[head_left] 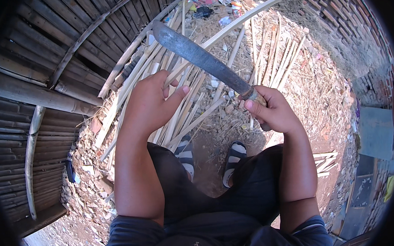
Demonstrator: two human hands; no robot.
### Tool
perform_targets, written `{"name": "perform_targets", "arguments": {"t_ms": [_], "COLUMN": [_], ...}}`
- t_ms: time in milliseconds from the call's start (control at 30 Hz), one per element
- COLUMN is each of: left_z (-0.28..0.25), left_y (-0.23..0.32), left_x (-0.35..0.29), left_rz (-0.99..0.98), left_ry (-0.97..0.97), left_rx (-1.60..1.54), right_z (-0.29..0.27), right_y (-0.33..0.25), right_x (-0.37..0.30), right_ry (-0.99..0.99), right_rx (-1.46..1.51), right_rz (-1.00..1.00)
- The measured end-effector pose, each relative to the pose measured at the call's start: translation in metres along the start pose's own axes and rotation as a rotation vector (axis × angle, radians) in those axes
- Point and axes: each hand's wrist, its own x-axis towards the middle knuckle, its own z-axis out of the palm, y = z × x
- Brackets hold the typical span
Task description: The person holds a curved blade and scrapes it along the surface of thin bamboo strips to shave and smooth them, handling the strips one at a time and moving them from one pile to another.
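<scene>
My right hand (274, 110) is wrapped round the handle of a machete (202, 60), whose dark, worn blade points up and to the left. In my left hand (153, 103), closed with the thumb on the near side, is the near end of a long pale bamboo strip (249, 15). That strip slants away to the far right. The blade passes over it just beyond my left fingers; I cannot tell whether the two touch. Below my hands lies a loose pile of split bamboo strips (194, 122), partly hidden by my left hand and forearm.
A bamboo-slat wall (26, 98) stands on the left, a brick wall (333, 11) on the right. More strips (287, 65) lie at the far right, short pieces (326, 164) by my right knee. Coloured litter (204, 11) lies at the back. My sandalled feet (187, 158) rest on debris-strewn ground.
</scene>
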Motion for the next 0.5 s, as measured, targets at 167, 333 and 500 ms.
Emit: {"name": "perform_targets", "arguments": {"t_ms": [167,333,500], "left_z": [0.001,-0.001,0.0], "left_y": [-0.002,-0.001,0.0], "left_x": [0.001,0.0,0.0], "left_rz": [0.004,-0.047,-0.037], "left_ry": [0.003,-0.001,0.005], "left_rx": [-0.021,-0.043,-0.063], "right_z": [-0.006,-0.002,-0.012], "right_y": [0.008,0.009,0.007], "right_x": [0.001,0.005,0.002], "right_ry": [0.035,0.041,0.044], "right_rx": [0.067,0.017,0.082], "right_rz": [-0.008,-0.053,-0.05]}}
